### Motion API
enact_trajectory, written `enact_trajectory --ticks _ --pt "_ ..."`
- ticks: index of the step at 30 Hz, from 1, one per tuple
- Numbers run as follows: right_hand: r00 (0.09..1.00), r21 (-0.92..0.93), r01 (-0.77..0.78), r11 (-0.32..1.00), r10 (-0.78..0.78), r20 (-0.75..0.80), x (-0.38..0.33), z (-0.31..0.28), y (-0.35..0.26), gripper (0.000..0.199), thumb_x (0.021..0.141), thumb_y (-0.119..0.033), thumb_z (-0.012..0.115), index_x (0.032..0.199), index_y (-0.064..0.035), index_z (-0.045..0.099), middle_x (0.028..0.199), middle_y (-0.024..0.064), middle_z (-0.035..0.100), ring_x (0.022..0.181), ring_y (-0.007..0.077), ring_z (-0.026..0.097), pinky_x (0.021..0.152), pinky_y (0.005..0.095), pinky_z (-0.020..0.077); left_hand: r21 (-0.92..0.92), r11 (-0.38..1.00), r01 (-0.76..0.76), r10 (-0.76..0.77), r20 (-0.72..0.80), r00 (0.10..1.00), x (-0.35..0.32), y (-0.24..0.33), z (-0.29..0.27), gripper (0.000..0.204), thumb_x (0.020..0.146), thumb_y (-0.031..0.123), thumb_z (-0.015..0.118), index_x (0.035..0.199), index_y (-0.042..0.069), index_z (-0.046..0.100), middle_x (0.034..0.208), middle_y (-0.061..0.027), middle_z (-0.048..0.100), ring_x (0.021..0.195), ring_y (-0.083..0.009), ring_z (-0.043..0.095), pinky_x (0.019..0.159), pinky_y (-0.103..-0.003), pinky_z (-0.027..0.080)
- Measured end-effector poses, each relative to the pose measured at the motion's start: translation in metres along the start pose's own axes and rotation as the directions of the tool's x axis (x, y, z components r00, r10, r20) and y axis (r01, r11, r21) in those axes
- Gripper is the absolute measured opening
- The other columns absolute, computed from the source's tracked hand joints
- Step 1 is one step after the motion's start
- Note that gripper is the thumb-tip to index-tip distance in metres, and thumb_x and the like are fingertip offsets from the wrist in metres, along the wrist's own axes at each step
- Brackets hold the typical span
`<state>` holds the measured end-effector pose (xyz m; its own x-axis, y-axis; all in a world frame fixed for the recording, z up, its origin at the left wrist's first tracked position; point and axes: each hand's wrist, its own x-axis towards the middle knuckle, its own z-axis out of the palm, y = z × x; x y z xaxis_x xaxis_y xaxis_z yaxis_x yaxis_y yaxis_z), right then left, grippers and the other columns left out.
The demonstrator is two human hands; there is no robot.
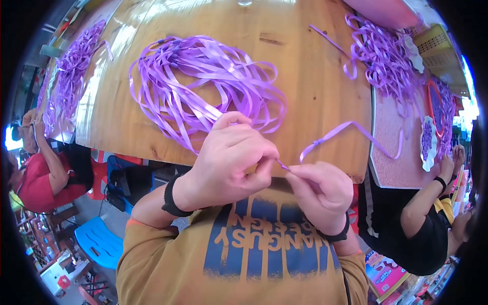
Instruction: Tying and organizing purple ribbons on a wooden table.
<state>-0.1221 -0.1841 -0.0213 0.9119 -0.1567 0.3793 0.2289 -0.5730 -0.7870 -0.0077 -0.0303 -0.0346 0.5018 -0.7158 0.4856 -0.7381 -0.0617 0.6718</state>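
Note:
Between my two hands a short stretch of purple ribbon (pixel 283 165) shows at the near edge of the wooden table. My left hand (pixel 234 155) is closed, gripping it between thumb and fingers. My right hand (pixel 325 192) pinches the ribbon with thumb and forefinger. A large looped bundle of shiny purple ribbons (pixel 178 94) lies just beyond my left hand, partly hidden by it. Past my right hand runs a loose ribbon with a small knot (pixel 319 142); whether it joins the one I hold I cannot tell.
My wooden table (pixel 315 81) has a lower pink surface (pixel 394 165) at its right with another ribbon heap (pixel 384 63). More ribbons (pixel 76 68) lie at far left. One person in red (pixel 43 178) sits left, another in black (pixel 422 229) right. A blue stool (pixel 99 243) stands behind left.

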Motion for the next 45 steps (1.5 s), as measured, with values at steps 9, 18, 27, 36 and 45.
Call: enact_trajectory --ticks 9,18,27,36,45 --pt "0.997 -0.002 -0.028 1.000 0.028 0.067 -0.001 0.003 -0.006 0.013 0.071 -0.001 0.070 0.082 -0.0024 0.063 0.066 0.0083 0.061 0.052 0.0196 0.056 0.046 0.0279 0.0431 0.110 0.983 -0.148 0.145 0.032 0.989 -0.001 0.011 0.002 0.017 0.059 0.004 0.059 0.076 0.008 0.061 0.069 0.0001 0.055 0.064 -0.0163 0.055 0.092 -0.046 0.033" --pt "0.993 0.144 0.011 0.989 -0.028 0.117 -0.011 0.011 0.008 0.013 0.073 -0.008 0.069 0.085 -0.0051 0.064 0.065 0.0086 0.060 0.055 0.0243 0.057 0.049 0.0313 0.0429 0.212 0.971 -0.109 0.092 0.084 0.992 -0.011 0.008 -0.007 0.006 0.056 0.006 0.053 0.061 0.007 0.053 0.058 -0.0017 0.047 0.054 -0.0189 0.049 0.088 -0.044 0.036" --pt "0.969 0.118 -0.248 0.962 0.246 0.034 -0.011 -0.059 0.024 0.016 0.078 -0.003 0.062 0.093 0.0013 0.062 0.071 0.0043 0.055 0.061 0.0120 0.052 0.056 0.0249 0.0402 0.071 0.911 0.405 -0.375 -0.261 0.889 -0.031 -0.022 -0.064 0.011 0.068 -0.002 0.044 0.074 -0.002 0.054 0.071 -0.0086 0.050 0.069 -0.0215 0.049 0.073 -0.031 0.040" --pt "0.776 0.582 -0.604 0.545 0.571 0.270 -0.009 -0.046 0.001 0.014 0.086 -0.005 0.055 0.094 0.0041 0.062 0.072 0.0001 0.054 0.062 0.0055 0.048 0.058 0.0179 0.0383 0.277 0.960 -0.035 -0.005 0.141 0.990 0.019 0.019 -0.009 0.037 0.068 0.008 0.068 0.104 0.006 0.061 0.110 -0.0088 0.057 0.105 -0.0240 0.053 0.098 -0.041 0.032" --pt "0.790 0.571 -0.595 0.566 0.542 0.286 -0.026 -0.031 0.004 0.007 0.079 -0.002 0.063 0.083 0.0040 0.063 0.080 0.0038 0.061 0.071 0.0071 0.054 0.063 0.0185 0.0420 0.009 0.977 -0.215 0.213 0.094 0.973 0.008 0.023 0.026 0.023 0.074 0.015 0.068 0.096 0.011 0.065 0.081 0.0034 0.059 0.079 -0.0129 0.058 0.097 -0.046 0.028"
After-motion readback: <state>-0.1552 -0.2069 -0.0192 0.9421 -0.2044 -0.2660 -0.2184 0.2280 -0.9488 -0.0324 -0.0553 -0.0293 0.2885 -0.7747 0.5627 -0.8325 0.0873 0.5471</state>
